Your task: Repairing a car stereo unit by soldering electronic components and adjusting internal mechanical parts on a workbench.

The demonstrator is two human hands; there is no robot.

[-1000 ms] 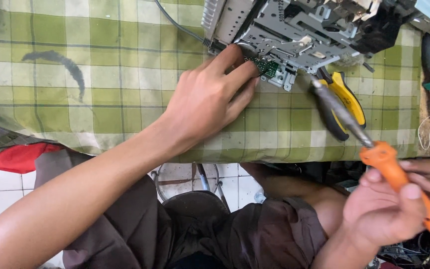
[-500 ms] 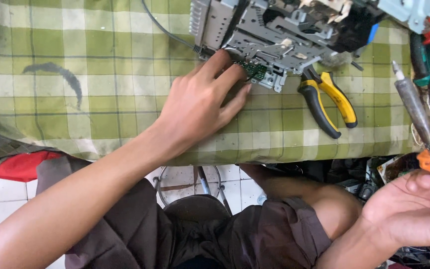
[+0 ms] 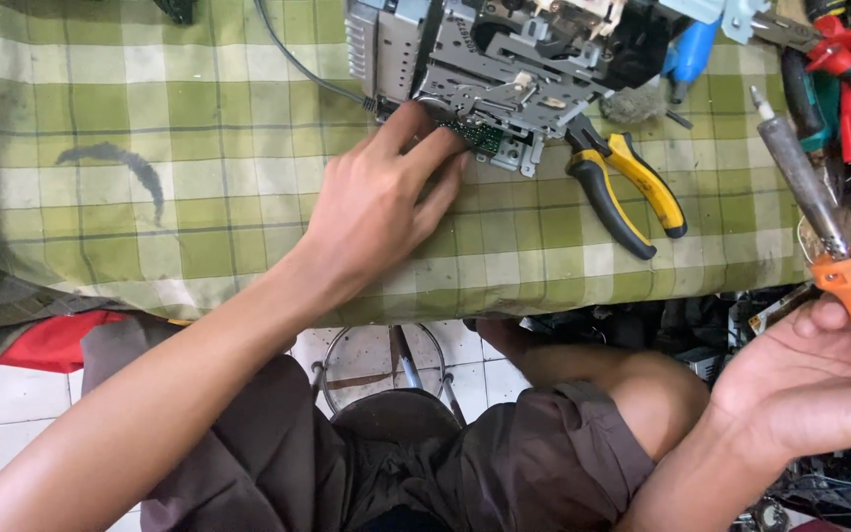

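The right hand (image 3: 819, 379) has drawn back off the surface (image 3: 199, 148) to the lower right since the earlier frames, carrying the soldering iron (image 3: 829, 236) away from the chassis (image 3: 485, 59), while the left hand (image 3: 386, 197) stays put. The right fingers (image 3: 824, 317) curl around the iron's orange handle, holding it with the metal shaft pointing up and slightly left, its tip near the tools (image 3: 839, 69) at the right edge. The left hand lies palm down on the green checked cloth covering the surface, its fingers (image 3: 435, 153) close together and stretched to the near edge of the grey metal chassis. Their tips rest on the small green board (image 3: 480, 136) at that edge; whether they pinch it cannot be told. A black cable (image 3: 297, 64) runs from the chassis up and left. Yellow-handled pliers (image 3: 627, 187) lie just right of the board, apart from both hands. The chassis sits at the far middle of the surface, well apart from the iron.
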